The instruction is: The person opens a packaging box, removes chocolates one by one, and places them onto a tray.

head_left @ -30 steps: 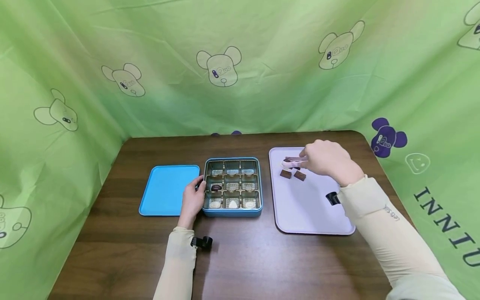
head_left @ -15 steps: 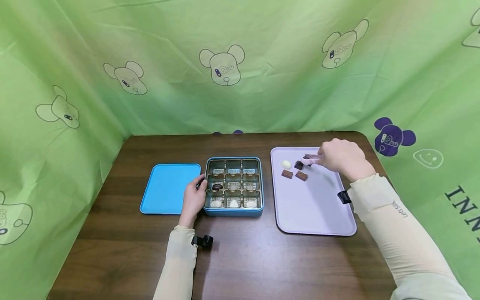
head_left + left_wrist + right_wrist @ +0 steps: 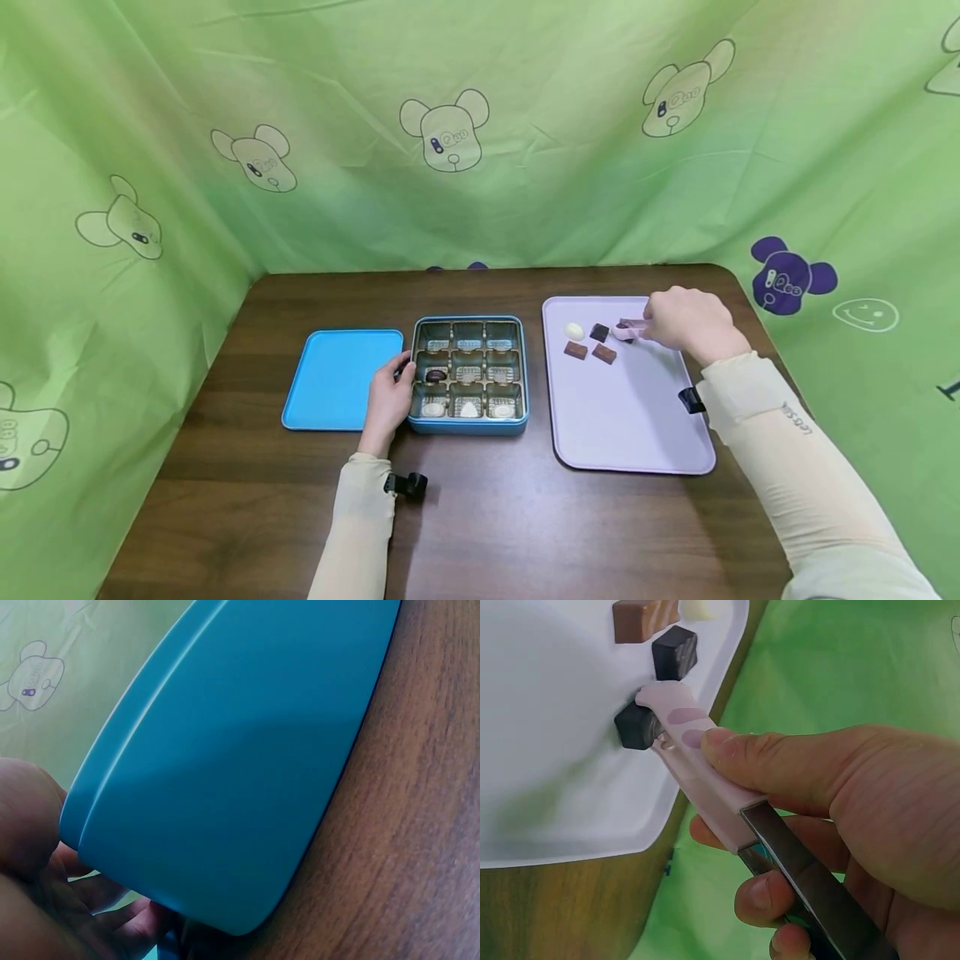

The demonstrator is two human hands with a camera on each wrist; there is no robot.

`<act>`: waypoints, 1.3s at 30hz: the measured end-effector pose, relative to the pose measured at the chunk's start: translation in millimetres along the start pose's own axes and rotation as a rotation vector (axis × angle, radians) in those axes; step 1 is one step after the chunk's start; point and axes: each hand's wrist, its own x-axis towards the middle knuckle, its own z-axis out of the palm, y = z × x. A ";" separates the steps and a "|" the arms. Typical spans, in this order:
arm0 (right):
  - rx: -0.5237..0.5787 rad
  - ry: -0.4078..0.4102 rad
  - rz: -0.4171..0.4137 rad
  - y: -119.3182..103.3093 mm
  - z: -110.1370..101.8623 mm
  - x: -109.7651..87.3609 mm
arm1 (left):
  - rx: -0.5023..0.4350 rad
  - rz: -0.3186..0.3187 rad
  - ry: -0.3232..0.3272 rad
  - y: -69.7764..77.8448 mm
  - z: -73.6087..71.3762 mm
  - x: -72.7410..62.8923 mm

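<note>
My left hand (image 3: 388, 404) grips the left side of a blue box (image 3: 468, 427), its thumb at the rim in the left wrist view. The box's gold insert has several compartments. A dark oval chocolate (image 3: 435, 376) lies in the middle row's left one; whitish pieces (image 3: 432, 409) sit along the front row. Over the lilac tray (image 3: 622, 425), my right hand (image 3: 692, 321) holds pink-tipped metal tongs (image 3: 716, 776). Their tips are at a dark chocolate cube (image 3: 634, 727), partly hiding it. Beside it sits another dark cube (image 3: 599, 332).
Two brown chocolates (image 3: 576, 350) and a white oval chocolate (image 3: 574, 331) lie at the tray's back left. A flat light-blue lid (image 3: 341, 379) rests left of the box on the wooden table (image 3: 480, 525). A green printed curtain (image 3: 337, 200) hangs behind.
My right hand has moved the tongs rightward, from near the white oval chocolate to the rightmost dark cube, and slightly toward me. My left hand stays at the box.
</note>
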 end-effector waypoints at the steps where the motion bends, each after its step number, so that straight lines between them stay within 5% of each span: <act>1: 0.001 0.000 0.001 0.4 0.8 -0.4 | -0.001 -0.001 -0.001 -0.2 0.2 -0.1; 16: 0.010 0.008 0.041 2.4 7.0 -5.4 | -0.015 0.006 0.002 -1.6 0.2 -1.6; 22: 0.028 0.169 0.042 -5.2 -4.1 -11.5 | -0.019 0.004 0.004 -3.4 -0.1 -2.7; 28: 0.028 0.226 0.011 -27.2 -17.2 -19.5 | -0.018 0.005 0.002 -4.0 -1.2 -3.7; 39: 0.070 0.275 -0.194 -87.6 -16.7 -24.3 | -0.011 0.007 0.007 -7.6 1.0 -3.5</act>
